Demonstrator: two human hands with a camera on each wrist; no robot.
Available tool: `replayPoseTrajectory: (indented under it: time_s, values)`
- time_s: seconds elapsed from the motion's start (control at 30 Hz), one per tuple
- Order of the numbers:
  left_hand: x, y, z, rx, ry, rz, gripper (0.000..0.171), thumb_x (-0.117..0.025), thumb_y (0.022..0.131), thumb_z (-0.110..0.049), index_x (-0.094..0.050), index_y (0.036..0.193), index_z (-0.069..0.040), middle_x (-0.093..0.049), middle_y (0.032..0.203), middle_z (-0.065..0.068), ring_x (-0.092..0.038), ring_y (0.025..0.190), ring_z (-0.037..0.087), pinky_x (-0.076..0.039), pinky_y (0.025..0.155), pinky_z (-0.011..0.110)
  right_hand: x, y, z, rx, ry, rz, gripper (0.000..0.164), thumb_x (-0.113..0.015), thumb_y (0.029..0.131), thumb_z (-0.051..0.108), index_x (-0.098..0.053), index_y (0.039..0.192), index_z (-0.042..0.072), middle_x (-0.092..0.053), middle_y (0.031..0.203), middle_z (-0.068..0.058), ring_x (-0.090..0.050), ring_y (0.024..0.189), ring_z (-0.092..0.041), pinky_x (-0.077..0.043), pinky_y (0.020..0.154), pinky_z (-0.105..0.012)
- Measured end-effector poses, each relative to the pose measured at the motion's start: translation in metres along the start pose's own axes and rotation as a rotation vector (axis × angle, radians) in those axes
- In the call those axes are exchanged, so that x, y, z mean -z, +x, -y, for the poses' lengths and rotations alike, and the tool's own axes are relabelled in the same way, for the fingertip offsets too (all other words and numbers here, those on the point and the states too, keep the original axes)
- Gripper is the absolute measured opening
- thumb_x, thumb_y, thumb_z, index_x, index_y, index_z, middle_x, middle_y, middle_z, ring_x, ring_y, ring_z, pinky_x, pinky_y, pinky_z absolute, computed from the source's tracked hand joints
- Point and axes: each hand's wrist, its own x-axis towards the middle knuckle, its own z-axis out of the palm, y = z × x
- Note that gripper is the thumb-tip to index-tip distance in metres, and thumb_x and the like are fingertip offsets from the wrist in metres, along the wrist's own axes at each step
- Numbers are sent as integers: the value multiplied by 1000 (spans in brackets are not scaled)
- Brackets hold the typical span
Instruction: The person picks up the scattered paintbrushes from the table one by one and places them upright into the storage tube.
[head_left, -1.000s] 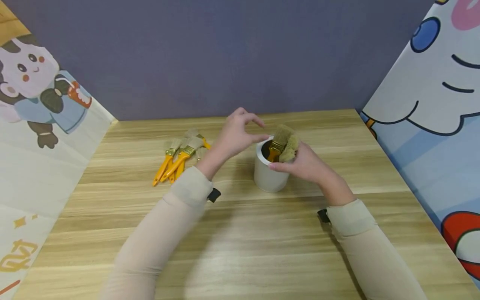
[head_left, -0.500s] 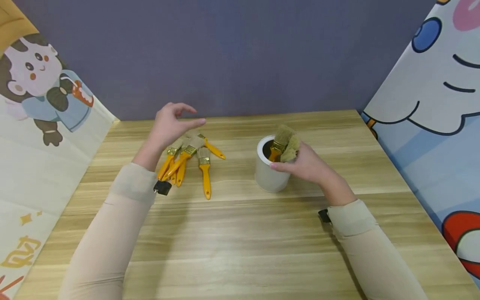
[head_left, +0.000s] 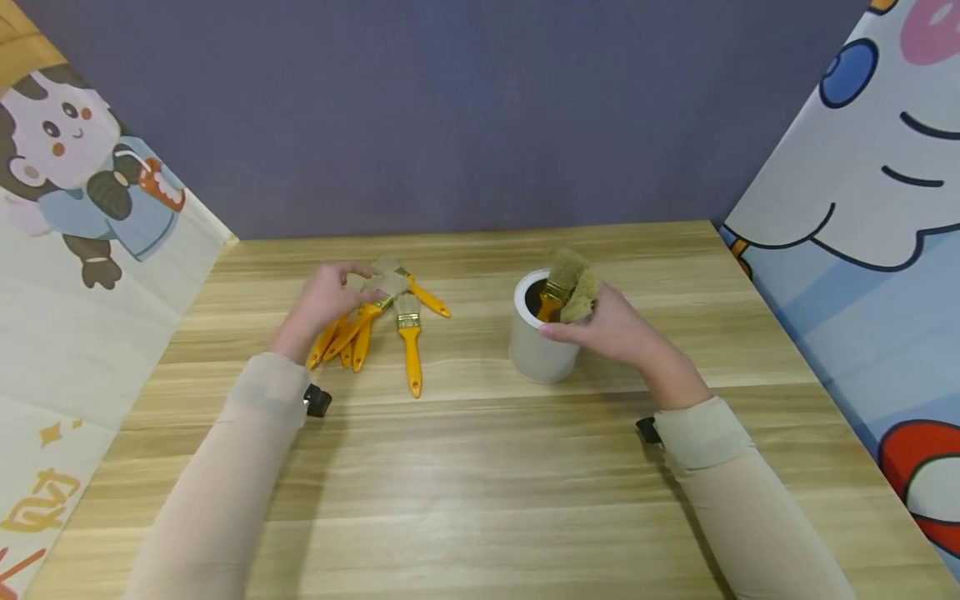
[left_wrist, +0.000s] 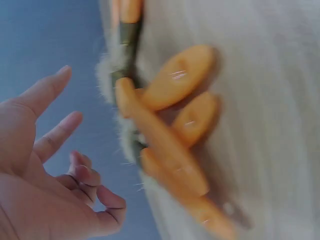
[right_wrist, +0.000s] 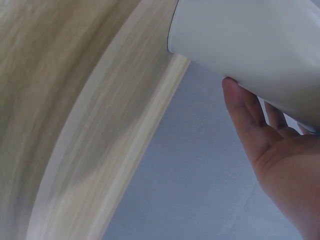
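My left hand (head_left: 326,296) is over a pile of paintbrushes with orange handles (head_left: 367,321) and pale bristles, at the left of the table. In the left wrist view, the fingers of the left hand (left_wrist: 50,160) are spread and loosely bent beside the blurred brush handles (left_wrist: 167,150), holding nothing. My right hand (head_left: 618,329) grips a white can (head_left: 542,354), thumb near its rim, other fingers mostly hidden behind it. The can's smooth side (right_wrist: 250,40) fills the top of the right wrist view. Paintbrushes (head_left: 566,271) stand in it, bristles up; their handles are mostly hidden.
Right of the pile, one paintbrush (head_left: 412,350) lies with its handle toward me. Another brush handle (head_left: 429,298) points right behind it. The wooden table (head_left: 480,483) ends at a dark grey-blue wall (head_left: 465,117). Cartoon-printed panels (head_left: 885,200) flank both sides.
My left hand has moved left from beside the can to the brushes, then lowered over the pile. The right hand and the can have stayed in place.
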Motion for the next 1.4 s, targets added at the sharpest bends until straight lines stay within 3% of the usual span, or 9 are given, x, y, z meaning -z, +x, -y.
replayPoseTrajectory:
  time_s: [0.2, 0.33, 0.4, 0.57, 0.8, 0.97, 1.17, 1.4]
  values:
    - [-11, 2, 7, 49, -12, 44, 62, -79, 97, -36, -59, 146, -5, -47, 159, 27, -50, 127, 39, -44, 111, 59, 1, 1, 1, -2, -6, 12, 78, -88, 88, 38, -51, 151, 11, -61, 146, -15, -55, 141, -37, -39, 121, -61]
    - [-14, 2, 7, 53, -2, 49, 63, -80, 96, -33, -58, 146, -3, -44, 162, 28, -48, 139, 43, -39, 120, 61, 2, 1, 3, 5, -1, 15, 77, -87, 89, 37, -51, 151, 11, -61, 147, -15, -54, 142, -37, -37, 122, -61]
    - [-14, 2, 8, 55, 29, 44, 63, -80, 96, -32, -57, 146, -1, -45, 161, 29, -46, 144, 45, -36, 122, 62, 2, 1, 4, 11, 1, 14, 76, -87, 89, 37, -52, 151, 11, -61, 147, -15, -54, 142, -36, -37, 123, -61]
    - [-12, 0, 12, 57, 101, 19, 61, -79, 96, -30, -59, 143, 3, -52, 155, 29, -53, 132, 43, -41, 119, 61, 2, 0, 4, 8, 2, 13, 76, -88, 89, 35, -52, 150, 10, -61, 147, -15, -54, 141, -36, -38, 122, -60]
    - [-4, -5, 19, 74, 194, 52, 50, -75, 96, -30, -63, 133, 2, -59, 142, 30, -55, 119, 41, -47, 108, 60, 0, 1, 4, 18, 5, 20, 77, -87, 90, 35, -50, 152, 10, -60, 148, -16, -54, 141, -37, -39, 122, -61]
    - [-2, -7, 12, 80, 272, 70, 48, -76, 95, -33, -65, 127, 1, -60, 139, 30, -53, 124, 46, -45, 110, 62, 2, 0, 4, 7, 8, 12, 76, -88, 89, 34, -51, 151, 10, -60, 147, -16, -54, 142, -37, -37, 123, -61]
    - [-9, -4, 4, 93, 213, 54, 60, -76, 97, -36, -60, 138, 5, -58, 143, 30, -55, 122, 43, -47, 109, 58, 2, -2, 4, 11, 16, 19, 76, -87, 90, 34, -50, 152, 10, -60, 148, -16, -54, 142, -37, -38, 122, -61]
    - [-17, -1, 4, 84, 182, -10, 58, -78, 95, -34, -63, 134, 6, -62, 141, 29, -60, 112, 38, -53, 100, 54, 2, -3, 4, 15, 23, 19, 77, -87, 90, 34, -49, 153, 11, -59, 149, -15, -54, 143, -36, -38, 122, -61]
